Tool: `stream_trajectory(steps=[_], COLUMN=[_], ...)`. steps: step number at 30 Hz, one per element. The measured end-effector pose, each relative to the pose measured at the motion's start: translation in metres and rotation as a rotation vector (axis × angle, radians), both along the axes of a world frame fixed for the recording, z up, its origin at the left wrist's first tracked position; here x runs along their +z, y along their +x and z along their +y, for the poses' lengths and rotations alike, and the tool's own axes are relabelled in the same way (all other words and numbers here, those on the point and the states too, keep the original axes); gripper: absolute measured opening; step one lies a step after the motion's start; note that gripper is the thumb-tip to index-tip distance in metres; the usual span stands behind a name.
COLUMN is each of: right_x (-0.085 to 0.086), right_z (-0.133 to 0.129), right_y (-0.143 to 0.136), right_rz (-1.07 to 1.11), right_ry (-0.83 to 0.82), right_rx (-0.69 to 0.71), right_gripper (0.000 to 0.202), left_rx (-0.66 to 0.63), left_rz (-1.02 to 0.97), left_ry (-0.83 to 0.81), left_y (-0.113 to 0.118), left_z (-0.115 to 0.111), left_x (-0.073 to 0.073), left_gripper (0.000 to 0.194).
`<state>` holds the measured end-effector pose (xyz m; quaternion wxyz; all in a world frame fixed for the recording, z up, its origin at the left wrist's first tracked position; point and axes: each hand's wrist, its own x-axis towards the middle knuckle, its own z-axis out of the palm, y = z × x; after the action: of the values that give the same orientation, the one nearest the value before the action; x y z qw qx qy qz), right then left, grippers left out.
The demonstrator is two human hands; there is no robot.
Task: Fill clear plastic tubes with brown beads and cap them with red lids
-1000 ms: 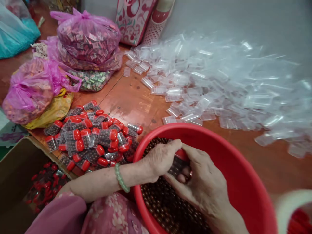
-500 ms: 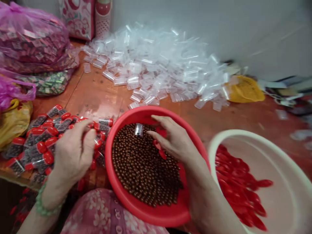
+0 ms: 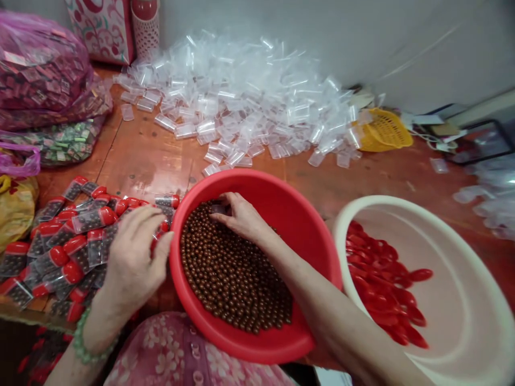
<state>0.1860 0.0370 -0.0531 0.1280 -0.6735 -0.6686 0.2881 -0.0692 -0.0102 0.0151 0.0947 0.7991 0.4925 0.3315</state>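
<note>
A red basin (image 3: 257,343) in front of me holds a bed of small shiny brown balls (image 3: 237,279). Over its far left part, my right hand (image 3: 243,217) pinches a small clear plastic container (image 3: 218,208) between thumb and fingers, right at the balls. My left hand (image 3: 139,254) hovers left of the basin rim, thumb apart from the fingers, with nothing seen in it. Beneath and beside that hand lie many clear containers filled with dark balls and topped with red caps (image 3: 108,215).
A white basin (image 3: 462,236) with red spoon-like pieces (image 3: 386,284) stands at right. Empty clear containers (image 3: 241,107) are heaped along the wall, near a yellow basket (image 3: 384,130). Pink bags of small packets (image 3: 44,80) sit at far left on the wooden table (image 3: 132,147).
My right hand has moved left and closed on the clear container lying on the balls. My left hand's fingers have loosened. The small red piece in the basin is out of sight.
</note>
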Motion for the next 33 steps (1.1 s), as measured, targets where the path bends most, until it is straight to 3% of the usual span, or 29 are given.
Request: stream_trajectory(steps=[3,7,10,13,16,18,26,29,33], right_x=[-0.007,-0.002,0.004,0.003,-0.006,-0.01,-0.007,-0.011,-0.012], right_z=[-0.007,-0.018,-0.02,-0.014,-0.01,-0.012,-0.039,-0.044,-0.047], right_y=[-0.004,-0.008,-0.003,0.003,0.002,-0.003,-0.023,-0.024,-0.023], right_rz=[0.031,0.098,0.302,0.47,0.45,0.417,0.557,0.681,0.851], right_ry=[-0.029,-0.055,-0.103,-0.069,-0.001,-0.029,-0.484,-0.696,-0.87], right_rx=[-0.026,0.004,-0.012,-0.137,-0.261,-0.264,-0.112,-0.134,-0.226], right_gripper=[0.03,0.022,0.023,0.025,0.02,0.014,0.006,0.007,0.006], left_rx=[-0.142,-0.189,-0.198,-0.232,-0.243,-0.244,-0.259,-0.297,-0.46], left_rz=[-0.12,-0.107,-0.071,-0.059,-0.043,-0.038,-0.003,0.05,0.167], left_ry=[-0.03,-0.025,-0.016,-0.046,-0.065,-0.073,-0.09,-0.105,-0.206], left_y=[0.029,0.049,0.051,0.049,0.048,0.048,0.048,0.047,0.042], left_z=[-0.005,-0.004,-0.002,-0.001,-0.001,0.0,0.001,0.001,-0.002], left_x=[-0.011,-0.029,-0.035,-0.035,-0.034,-0.035,-0.036,-0.033,-0.019], left_gripper=[0.019,0.016,0.013,0.014,0.016,0.017,0.019,0.02,0.022])
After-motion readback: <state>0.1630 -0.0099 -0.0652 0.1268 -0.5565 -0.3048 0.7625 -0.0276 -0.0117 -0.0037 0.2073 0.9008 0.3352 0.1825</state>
